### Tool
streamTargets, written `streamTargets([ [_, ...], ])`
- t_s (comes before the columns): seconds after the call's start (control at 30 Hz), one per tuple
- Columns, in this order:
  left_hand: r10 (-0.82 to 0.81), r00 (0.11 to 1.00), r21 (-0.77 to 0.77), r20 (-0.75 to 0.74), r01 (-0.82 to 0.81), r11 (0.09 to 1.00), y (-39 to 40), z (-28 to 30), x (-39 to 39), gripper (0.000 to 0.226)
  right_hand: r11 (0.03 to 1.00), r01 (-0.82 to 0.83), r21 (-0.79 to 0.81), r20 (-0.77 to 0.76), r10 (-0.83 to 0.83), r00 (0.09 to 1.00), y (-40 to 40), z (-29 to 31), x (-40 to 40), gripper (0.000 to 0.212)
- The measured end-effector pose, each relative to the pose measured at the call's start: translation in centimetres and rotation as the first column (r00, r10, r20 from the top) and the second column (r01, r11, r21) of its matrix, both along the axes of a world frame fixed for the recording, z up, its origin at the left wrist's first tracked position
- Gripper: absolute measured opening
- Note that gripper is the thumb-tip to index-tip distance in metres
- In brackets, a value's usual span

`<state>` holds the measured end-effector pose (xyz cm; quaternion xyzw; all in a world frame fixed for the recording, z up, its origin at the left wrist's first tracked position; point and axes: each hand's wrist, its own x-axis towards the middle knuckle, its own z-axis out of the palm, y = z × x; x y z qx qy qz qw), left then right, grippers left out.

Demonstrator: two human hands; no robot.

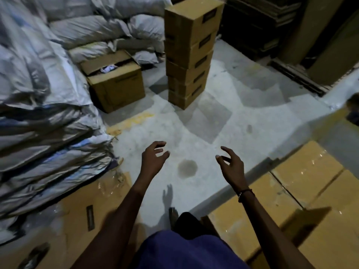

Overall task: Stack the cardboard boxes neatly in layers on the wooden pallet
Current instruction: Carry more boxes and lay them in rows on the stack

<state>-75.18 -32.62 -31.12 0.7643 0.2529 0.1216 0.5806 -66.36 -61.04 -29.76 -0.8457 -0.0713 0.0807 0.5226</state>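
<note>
Taking the tall column of boxes (189, 53) at the back as the mark, white sacks (38, 90) are piled well to its left along the wall, and an open box (114, 80) sits on the floor between sacks and column. Nearer the camera than the column, the left hand (154, 158) reaches forward over bare floor (194, 133), fingers spread and loosely bent, holding nothing. The right hand (230, 162) is held out level with it, fingers likewise loosely curled and empty, a beaded band on its wrist. The floor runs clear from the hands to the foot of the column. A flat box (73, 210) lies below the left forearm. Right of the hands, taped boxes (291, 191) lie edge to edge in a layer, their near edge bordering the floor. No pallet can be made out under them.
</note>
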Motion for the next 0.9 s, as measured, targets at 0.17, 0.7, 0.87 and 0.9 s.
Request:
streamTargets([
  [0.17, 0.051, 0.998, 0.02, 0.022, -0.051, 0.998, 6.9, 0.3, 6.9, 0.029, 0.999, -0.015, 0.039, 0.051, 0.013, 0.999, 8.0, 0.9, 9.4, 0.039],
  [0.7, 0.027, 0.994, 0.071, 0.102, -0.034, 0.997, 25.6, 7.1, 40.4, 0.034, 0.995, 0.035, 0.095, 0.162, -0.05, 0.986, 25.1, 6.8, 43.9, 0.047],
  [0.87, 0.006, 0.991, 0.05, 0.136, -0.013, 0.999, 30.9, 9.0, 50.6, 0.035, 0.999, 0.008, 0.052, 0.218, -0.019, 0.976, 29.6, 8.2, 52.6, 0.049],
  [0.9, -0.004, 0.989, 0.065, 0.147, -0.006, 0.998, 31.9, 9.4, 52.5, 0.035, 0.999, 0.005, 0.042, 0.224, -0.014, 0.974, 30.5, 8.5, 54.2, 0.048],
])
